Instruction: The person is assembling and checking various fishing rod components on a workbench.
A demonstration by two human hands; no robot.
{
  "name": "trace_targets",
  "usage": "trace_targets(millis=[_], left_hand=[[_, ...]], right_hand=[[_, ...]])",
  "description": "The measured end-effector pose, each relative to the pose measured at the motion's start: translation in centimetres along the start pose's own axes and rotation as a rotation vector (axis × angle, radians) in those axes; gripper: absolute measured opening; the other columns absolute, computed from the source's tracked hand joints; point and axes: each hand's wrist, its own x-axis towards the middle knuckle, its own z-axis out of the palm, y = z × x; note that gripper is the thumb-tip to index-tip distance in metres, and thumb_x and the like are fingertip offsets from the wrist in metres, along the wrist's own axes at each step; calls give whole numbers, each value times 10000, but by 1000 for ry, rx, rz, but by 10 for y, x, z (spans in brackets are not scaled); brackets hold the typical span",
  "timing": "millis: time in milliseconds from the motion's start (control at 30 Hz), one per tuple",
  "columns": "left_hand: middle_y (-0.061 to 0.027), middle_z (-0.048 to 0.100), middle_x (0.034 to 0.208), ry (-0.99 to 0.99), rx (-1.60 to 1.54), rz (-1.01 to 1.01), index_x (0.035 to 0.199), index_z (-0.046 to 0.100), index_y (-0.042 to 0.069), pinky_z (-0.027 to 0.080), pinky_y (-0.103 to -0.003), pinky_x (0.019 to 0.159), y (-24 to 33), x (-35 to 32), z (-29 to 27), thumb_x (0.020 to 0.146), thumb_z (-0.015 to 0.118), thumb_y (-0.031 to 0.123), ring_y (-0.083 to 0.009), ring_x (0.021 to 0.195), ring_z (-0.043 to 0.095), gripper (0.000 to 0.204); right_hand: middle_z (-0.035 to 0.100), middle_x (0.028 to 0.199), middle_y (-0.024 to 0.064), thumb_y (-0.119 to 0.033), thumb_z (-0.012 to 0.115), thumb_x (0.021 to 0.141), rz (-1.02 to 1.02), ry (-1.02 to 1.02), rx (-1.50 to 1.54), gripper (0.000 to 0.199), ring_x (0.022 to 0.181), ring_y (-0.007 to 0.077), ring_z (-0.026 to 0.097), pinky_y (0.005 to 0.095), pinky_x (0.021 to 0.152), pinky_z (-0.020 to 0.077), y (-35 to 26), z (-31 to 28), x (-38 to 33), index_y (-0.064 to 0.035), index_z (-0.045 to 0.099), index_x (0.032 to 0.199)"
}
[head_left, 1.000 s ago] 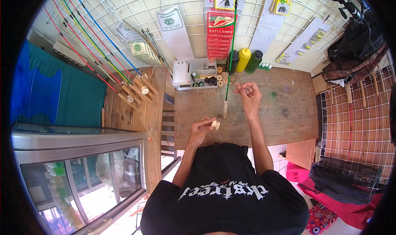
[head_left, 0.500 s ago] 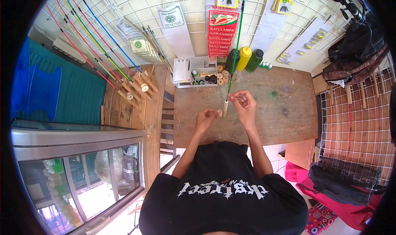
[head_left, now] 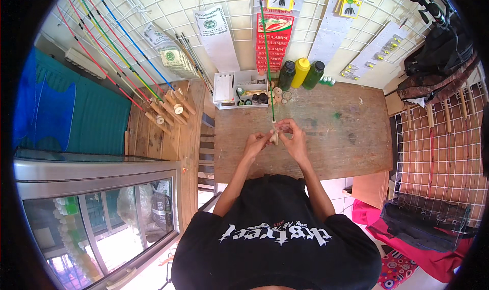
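Observation:
A green fishing rod (head_left: 271, 86) stretches from the far wall toward me, with its short pale wooden handle (head_left: 275, 136) between my hands over the table. My left hand (head_left: 256, 144) is closed in a pinch on a small wooden reel at the side of the handle, mostly covered by my fingers. From the other side, my right hand (head_left: 294, 138) closes thumb and fingertips at the upper part of the handle. Whether a thin line is also in those fingertips is too small to tell.
On the wooden table (head_left: 336, 142), a white organizer box (head_left: 242, 91) stands at the back beside loose wooden spools (head_left: 278, 97) and several bottles (head_left: 301, 73). More rods with wooden handles (head_left: 173, 106) lean on the left bench. A glass-sided cabinet (head_left: 102, 173) stands at lower left.
The rod's far end has swung to the left. My right hand has moved down and closer to my left hand, from the rod's shaft to the handle.

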Motion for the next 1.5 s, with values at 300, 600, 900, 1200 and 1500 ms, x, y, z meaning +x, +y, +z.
trace_targets(millis=[300,600,900,1200,1500], left_hand=[[-30,581,639,-42,-45,-9,772,632,23,328,-207,445,-6,7,-3,790,682,515,-58,502,459,495],[-81,654,805,60,199,112,910,636,-33,475,-266,628,-4,12,-3,823,672,451,-138,725,596,493],[-95,652,1003,-53,48,563,1161,592,29,491,-279,773,31,9,1,907,585,134,-134,893,603,275],[-64,662,917,-61,181,513,1074,639,17,499,-276,732,41,12,14,914,575,138,-115,812,627,210],[-61,655,897,-84,221,567,1093,633,8,490,-270,744,31,20,22,913,579,145,-101,835,609,233]], right_hand=[[613,1038,85,-49,751,726,70,-91,-197,347,941,175,624,318,806,521,33,7,-15,-27,590,1033],[660,948,148,11,727,723,70,-50,78,311,878,216,670,341,816,539,50,15,-14,5,597,1006],[663,975,121,34,703,754,97,-28,64,312,929,176,646,314,860,522,51,14,-16,39,608,1051],[649,1036,127,5,689,787,133,26,137,345,961,183,634,315,882,510,68,10,-24,9,626,1125],[675,990,147,-3,698,778,152,86,128,313,908,204,661,315,809,526,66,6,-26,53,636,1079]])
